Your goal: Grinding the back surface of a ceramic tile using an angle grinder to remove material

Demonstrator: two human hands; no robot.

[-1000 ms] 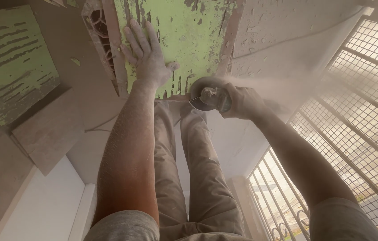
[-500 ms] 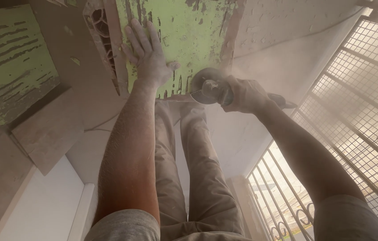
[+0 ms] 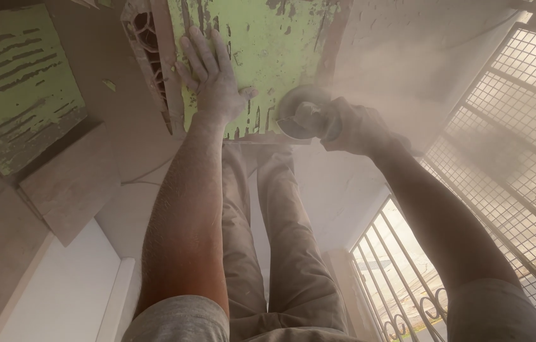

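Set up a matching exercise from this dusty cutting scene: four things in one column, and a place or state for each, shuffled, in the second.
Things:
1. left hand
2. right hand
3. green slab
4. metal grille

Places or states:
A. grips the angle grinder at the slab's lower edge
B. stands along the right side, in the dust haze
C. lies flat, fingers spread, on the painted face
D. paint flaked and patchy, with bare streaks

Pairs: 1-C, 2-A, 3-D, 4-B
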